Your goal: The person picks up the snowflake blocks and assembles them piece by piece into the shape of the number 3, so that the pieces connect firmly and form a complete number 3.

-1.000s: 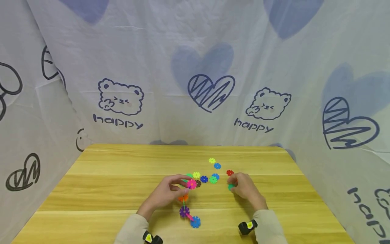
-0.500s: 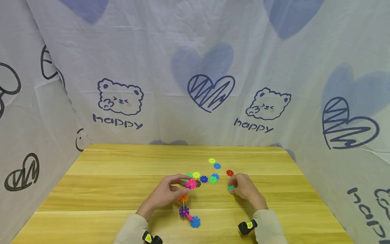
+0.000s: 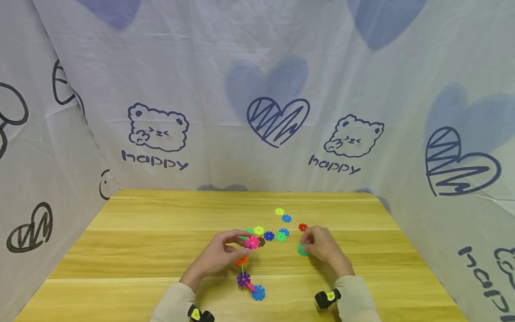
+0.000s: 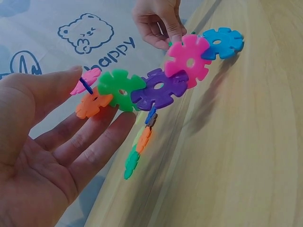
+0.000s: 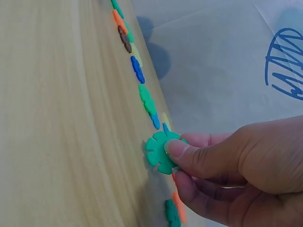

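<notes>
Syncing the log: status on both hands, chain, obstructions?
Left hand holds disc chain. Right hand pinches green disc, apart from chain. Other discs lie on table; no obvious obstruction.

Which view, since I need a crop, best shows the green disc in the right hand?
The right wrist view: the green disc is large, notches clear, though the right hand covers part. The head view shows it small, partly hidden; the left wrist view, only a sliver.
</notes>
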The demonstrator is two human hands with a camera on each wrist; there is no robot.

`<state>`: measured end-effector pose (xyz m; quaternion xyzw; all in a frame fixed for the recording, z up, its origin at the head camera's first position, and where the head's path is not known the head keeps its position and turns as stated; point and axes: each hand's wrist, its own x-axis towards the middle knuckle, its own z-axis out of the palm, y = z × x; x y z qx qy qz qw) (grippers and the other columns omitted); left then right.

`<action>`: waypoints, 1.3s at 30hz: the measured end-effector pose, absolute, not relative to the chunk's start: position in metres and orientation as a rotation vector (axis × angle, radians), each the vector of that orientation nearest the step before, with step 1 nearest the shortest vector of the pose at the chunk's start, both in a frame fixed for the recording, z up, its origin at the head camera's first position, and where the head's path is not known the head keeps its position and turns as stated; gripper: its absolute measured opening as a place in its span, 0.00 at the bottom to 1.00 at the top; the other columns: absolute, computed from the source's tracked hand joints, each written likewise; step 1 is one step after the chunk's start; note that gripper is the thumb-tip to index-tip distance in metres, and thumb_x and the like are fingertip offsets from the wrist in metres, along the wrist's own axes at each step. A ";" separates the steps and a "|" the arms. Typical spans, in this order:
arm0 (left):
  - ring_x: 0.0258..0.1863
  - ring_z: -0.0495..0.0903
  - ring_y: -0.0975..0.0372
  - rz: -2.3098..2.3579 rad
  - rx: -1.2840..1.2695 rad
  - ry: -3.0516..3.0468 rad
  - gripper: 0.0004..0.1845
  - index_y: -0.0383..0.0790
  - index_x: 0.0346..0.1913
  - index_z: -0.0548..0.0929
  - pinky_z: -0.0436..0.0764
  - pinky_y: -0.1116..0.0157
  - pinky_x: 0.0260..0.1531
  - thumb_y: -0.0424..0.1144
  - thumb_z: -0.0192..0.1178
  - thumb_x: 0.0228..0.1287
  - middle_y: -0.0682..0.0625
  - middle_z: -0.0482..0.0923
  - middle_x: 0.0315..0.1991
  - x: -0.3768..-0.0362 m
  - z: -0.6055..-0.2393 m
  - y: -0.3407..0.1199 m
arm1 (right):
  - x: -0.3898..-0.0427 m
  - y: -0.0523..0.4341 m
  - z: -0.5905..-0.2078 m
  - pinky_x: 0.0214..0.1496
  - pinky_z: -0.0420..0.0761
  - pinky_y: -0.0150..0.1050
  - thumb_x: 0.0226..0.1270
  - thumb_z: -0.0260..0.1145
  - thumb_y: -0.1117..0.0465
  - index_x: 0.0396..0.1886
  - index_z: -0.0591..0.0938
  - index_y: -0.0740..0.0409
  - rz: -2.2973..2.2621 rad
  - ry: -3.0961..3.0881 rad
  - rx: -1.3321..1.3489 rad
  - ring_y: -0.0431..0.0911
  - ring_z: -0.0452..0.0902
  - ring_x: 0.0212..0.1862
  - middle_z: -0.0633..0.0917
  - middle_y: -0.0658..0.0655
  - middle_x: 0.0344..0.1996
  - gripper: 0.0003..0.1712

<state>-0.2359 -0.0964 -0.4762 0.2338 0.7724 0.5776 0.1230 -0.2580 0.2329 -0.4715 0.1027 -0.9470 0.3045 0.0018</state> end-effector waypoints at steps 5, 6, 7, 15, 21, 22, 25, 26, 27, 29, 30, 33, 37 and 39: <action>0.42 0.89 0.55 1.682 0.683 2.260 0.22 0.46 0.67 0.80 0.88 0.65 0.41 0.42 0.66 0.72 0.37 0.82 0.57 -0.236 -0.476 -0.096 | -0.258 0.231 -0.468 0.36 0.77 0.30 0.57 0.77 0.72 0.28 0.85 0.58 0.995 -2.929 0.387 0.40 0.76 0.32 0.84 0.50 0.26 0.08; 0.42 0.89 0.55 1.683 0.683 2.261 0.22 0.46 0.67 0.80 0.88 0.65 0.41 0.42 0.66 0.72 0.38 0.82 0.57 -0.236 -0.476 -0.096 | -0.257 0.231 -0.467 0.37 0.78 0.30 0.58 0.76 0.72 0.28 0.85 0.58 1.004 -2.921 0.401 0.40 0.76 0.32 0.84 0.50 0.26 0.08; 0.42 0.89 0.55 1.682 0.686 2.263 0.22 0.45 0.67 0.80 0.88 0.65 0.41 0.41 0.66 0.72 0.37 0.82 0.57 -0.236 -0.476 -0.096 | -0.257 0.230 -0.466 0.37 0.78 0.30 0.58 0.76 0.72 0.28 0.85 0.58 1.011 -2.913 0.417 0.40 0.76 0.32 0.84 0.50 0.27 0.08; 0.40 0.89 0.55 1.685 0.695 2.257 0.22 0.45 0.67 0.80 0.88 0.65 0.40 0.41 0.65 0.72 0.37 0.83 0.56 -0.237 -0.476 -0.096 | -0.255 0.223 -0.458 0.37 0.79 0.30 0.60 0.76 0.71 0.30 0.86 0.59 1.057 -2.873 0.472 0.41 0.77 0.33 0.85 0.51 0.28 0.06; 0.40 0.89 0.55 1.683 0.697 2.254 0.22 0.46 0.67 0.80 0.88 0.66 0.39 0.41 0.65 0.72 0.37 0.82 0.56 -0.236 -0.476 -0.095 | -0.253 0.217 -0.454 0.35 0.80 0.29 0.60 0.76 0.71 0.31 0.87 0.59 1.063 -2.845 0.526 0.40 0.78 0.32 0.86 0.52 0.28 0.05; 0.39 0.89 0.55 1.683 0.696 2.253 0.22 0.46 0.67 0.80 0.88 0.66 0.38 0.41 0.65 0.73 0.37 0.82 0.56 -0.236 -0.476 -0.095 | -0.253 0.216 -0.454 0.35 0.80 0.28 0.60 0.76 0.71 0.31 0.87 0.59 1.065 -2.844 0.524 0.40 0.78 0.32 0.86 0.52 0.29 0.05; 0.39 0.89 0.55 1.687 0.693 2.244 0.22 0.46 0.67 0.80 0.88 0.64 0.38 0.41 0.65 0.72 0.37 0.82 0.56 -0.236 -0.476 -0.095 | -0.251 0.211 -0.451 0.35 0.79 0.28 0.61 0.75 0.70 0.32 0.87 0.58 1.083 -2.851 0.508 0.39 0.78 0.32 0.86 0.51 0.29 0.05; 0.39 0.89 0.55 1.690 0.691 2.239 0.22 0.46 0.67 0.80 0.88 0.62 0.38 0.41 0.65 0.72 0.37 0.82 0.56 -0.235 -0.475 -0.095 | -0.250 0.210 -0.450 0.35 0.79 0.28 0.61 0.75 0.70 0.32 0.87 0.58 1.087 -2.852 0.505 0.39 0.77 0.32 0.86 0.51 0.29 0.05; 0.39 0.89 0.55 1.691 0.691 2.235 0.22 0.46 0.67 0.80 0.89 0.61 0.38 0.41 0.65 0.73 0.37 0.82 0.56 -0.235 -0.475 -0.095 | -0.250 0.208 -0.449 0.35 0.79 0.27 0.61 0.75 0.70 0.32 0.87 0.58 1.092 -2.853 0.499 0.39 0.77 0.31 0.86 0.51 0.28 0.05; 0.38 0.89 0.55 1.694 0.689 2.229 0.22 0.46 0.67 0.80 0.89 0.58 0.38 0.41 0.65 0.73 0.36 0.82 0.56 -0.235 -0.474 -0.095 | -0.249 0.205 -0.448 0.34 0.78 0.28 0.62 0.75 0.70 0.32 0.86 0.58 1.105 -2.851 0.507 0.39 0.76 0.31 0.85 0.51 0.28 0.05; 0.38 0.89 0.55 1.695 0.687 2.227 0.22 0.46 0.67 0.80 0.89 0.57 0.38 0.41 0.65 0.73 0.36 0.82 0.56 -0.235 -0.474 -0.095 | -0.249 0.204 -0.447 0.34 0.78 0.27 0.62 0.75 0.70 0.32 0.86 0.58 1.107 -2.849 0.516 0.40 0.76 0.31 0.85 0.51 0.28 0.05; 0.38 0.90 0.55 1.693 0.683 2.225 0.22 0.46 0.67 0.80 0.89 0.57 0.38 0.41 0.65 0.72 0.37 0.82 0.56 -0.235 -0.474 -0.095 | -0.249 0.201 -0.447 0.33 0.79 0.27 0.63 0.74 0.70 0.31 0.86 0.57 1.116 -2.837 0.545 0.39 0.77 0.30 0.85 0.51 0.27 0.05; 0.40 0.90 0.54 1.691 0.675 2.218 0.22 0.46 0.67 0.79 0.89 0.60 0.39 0.41 0.66 0.72 0.37 0.82 0.56 -0.235 -0.474 -0.095 | -0.248 0.197 -0.446 0.34 0.80 0.27 0.62 0.74 0.70 0.31 0.86 0.58 1.145 -2.824 0.571 0.39 0.78 0.30 0.85 0.52 0.27 0.05; 0.40 0.90 0.54 1.690 0.672 2.215 0.22 0.46 0.67 0.79 0.89 0.61 0.39 0.41 0.65 0.72 0.37 0.82 0.56 -0.235 -0.474 -0.095 | -0.246 0.195 -0.445 0.35 0.81 0.27 0.62 0.74 0.70 0.32 0.86 0.59 1.156 -2.818 0.581 0.39 0.78 0.31 0.86 0.52 0.28 0.05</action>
